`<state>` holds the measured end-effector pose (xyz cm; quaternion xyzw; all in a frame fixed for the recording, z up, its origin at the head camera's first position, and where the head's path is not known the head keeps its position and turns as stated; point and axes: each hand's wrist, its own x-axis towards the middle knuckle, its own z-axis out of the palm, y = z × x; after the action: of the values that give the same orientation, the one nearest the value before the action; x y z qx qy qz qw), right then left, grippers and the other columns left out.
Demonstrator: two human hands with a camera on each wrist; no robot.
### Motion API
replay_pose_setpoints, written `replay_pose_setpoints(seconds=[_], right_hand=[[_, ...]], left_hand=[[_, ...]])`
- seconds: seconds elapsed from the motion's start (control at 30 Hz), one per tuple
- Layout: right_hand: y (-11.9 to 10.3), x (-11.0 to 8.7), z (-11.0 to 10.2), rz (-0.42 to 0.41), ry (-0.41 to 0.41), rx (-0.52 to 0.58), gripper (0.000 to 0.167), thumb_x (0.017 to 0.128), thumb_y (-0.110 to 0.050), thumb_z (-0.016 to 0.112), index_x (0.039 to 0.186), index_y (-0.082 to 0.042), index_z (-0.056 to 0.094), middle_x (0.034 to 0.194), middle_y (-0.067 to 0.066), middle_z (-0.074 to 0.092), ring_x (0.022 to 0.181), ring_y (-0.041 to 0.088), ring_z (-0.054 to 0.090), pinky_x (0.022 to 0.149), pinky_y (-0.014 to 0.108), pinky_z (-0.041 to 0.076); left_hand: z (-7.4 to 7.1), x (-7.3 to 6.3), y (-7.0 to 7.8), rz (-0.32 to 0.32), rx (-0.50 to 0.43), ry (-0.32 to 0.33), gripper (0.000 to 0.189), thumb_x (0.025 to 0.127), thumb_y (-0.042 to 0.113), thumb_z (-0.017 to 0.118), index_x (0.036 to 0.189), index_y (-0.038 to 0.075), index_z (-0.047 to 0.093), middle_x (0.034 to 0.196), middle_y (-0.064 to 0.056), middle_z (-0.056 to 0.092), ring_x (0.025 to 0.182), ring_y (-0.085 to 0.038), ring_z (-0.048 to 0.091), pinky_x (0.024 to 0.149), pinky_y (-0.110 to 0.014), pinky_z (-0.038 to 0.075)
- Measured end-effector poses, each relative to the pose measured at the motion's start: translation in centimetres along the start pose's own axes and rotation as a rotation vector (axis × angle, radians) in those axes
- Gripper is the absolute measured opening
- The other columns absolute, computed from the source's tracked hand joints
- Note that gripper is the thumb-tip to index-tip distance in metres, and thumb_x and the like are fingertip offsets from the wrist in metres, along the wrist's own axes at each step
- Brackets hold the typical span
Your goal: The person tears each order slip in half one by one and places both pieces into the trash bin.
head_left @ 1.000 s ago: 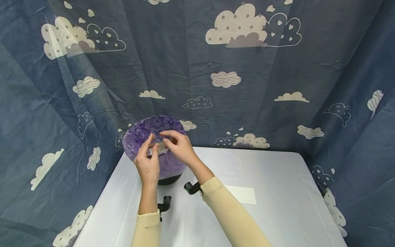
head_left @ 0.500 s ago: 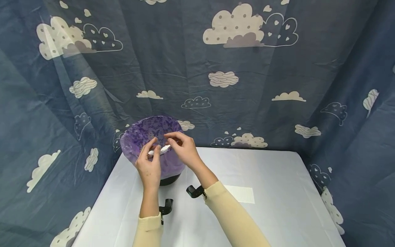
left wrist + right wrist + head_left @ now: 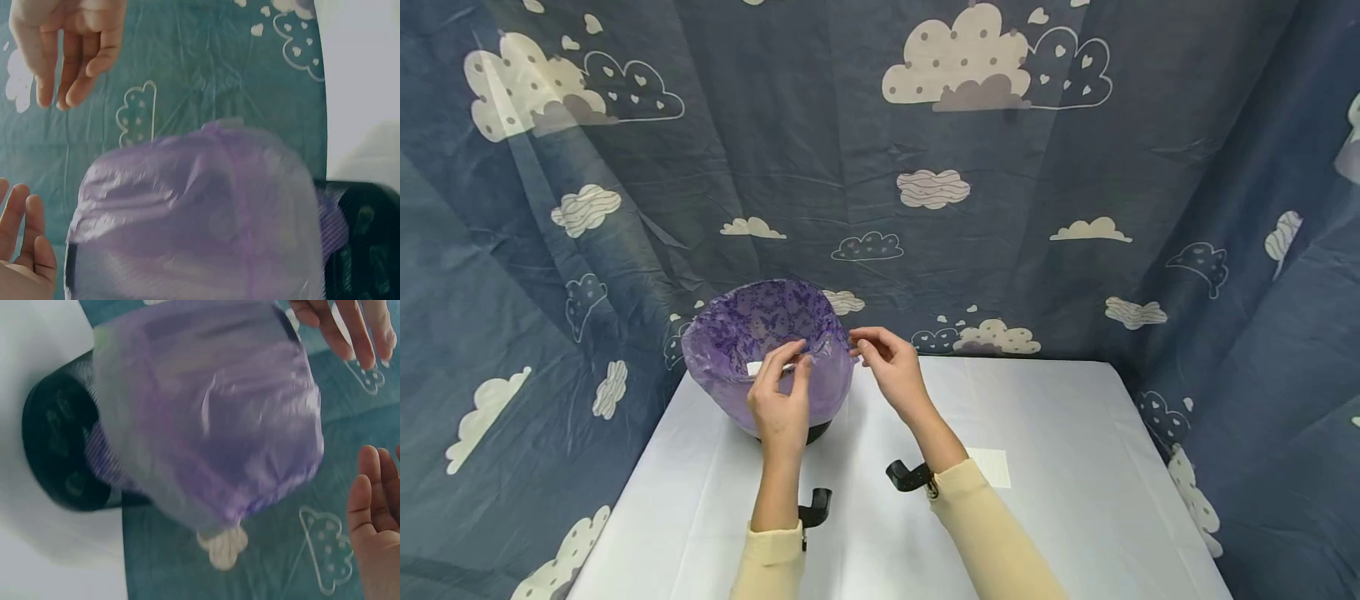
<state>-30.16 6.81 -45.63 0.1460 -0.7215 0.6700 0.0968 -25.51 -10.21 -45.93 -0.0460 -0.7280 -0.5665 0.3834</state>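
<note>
A bin (image 3: 801,398) lined with a translucent purple bag stands at the table's left. Its open mouth shows a dark butterfly pattern inside. My left hand (image 3: 781,408) is over the near rim, fingers loosely bent and thumb apart from them. A small white piece (image 3: 754,367) shows just left of these fingers, partly hidden by them. My right hand (image 3: 891,367) hovers right of the rim, fingers relaxed. In the left wrist view the left hand (image 3: 25,244) and the right hand (image 3: 78,47) are apart, with nothing visible between their fingers.
A pale sheet of paper (image 3: 992,467) lies on the white tabletop (image 3: 1060,483), partly behind the right sleeve. Dark blue cloud-print curtains (image 3: 842,125) hang behind and on both sides. The bin's black base (image 3: 65,447) shows below the bag.
The hands have moved apart; the right went right, off the bin's mouth, and the left moved slightly right. The white piece earlier showed between both hands. The head view has shifted a little.
</note>
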Motion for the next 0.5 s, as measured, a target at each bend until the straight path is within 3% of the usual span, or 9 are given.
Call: replay_pose_setpoints(seconds=[0.17, 0.5], right_hand=[[1.4, -1.6, -2.6, 0.026, 0.062, -0.020, 0.021, 0.108, -0.012, 0.060, 0.123, -0.006, 0.074, 0.118, 0.016, 0.076, 0.095, 0.011, 0.073, 0.080, 0.022, 0.057], [4.7, -4.8, -8.2, 0.100, 0.170, -0.057, 0.022, 0.109, -0.011, 0.059, 0.126, -0.002, 0.071, 0.116, 0.023, 0.073, 0.092, 0.006, 0.071, 0.081, 0.022, 0.058]], left_hand=[[1.0, -1.4, 0.0, -0.001, -0.013, -0.038, 0.021, 0.098, 0.014, 0.076, 0.118, 0.009, 0.079, 0.113, -0.010, 0.078, 0.099, -0.024, 0.071, 0.087, -0.030, 0.051], [3.2, -4.4, -0.9, -0.056, -0.044, -0.141, 0.018, 0.097, 0.015, 0.077, 0.115, 0.010, 0.079, 0.106, -0.006, 0.079, 0.096, -0.021, 0.070, 0.083, -0.029, 0.048]])
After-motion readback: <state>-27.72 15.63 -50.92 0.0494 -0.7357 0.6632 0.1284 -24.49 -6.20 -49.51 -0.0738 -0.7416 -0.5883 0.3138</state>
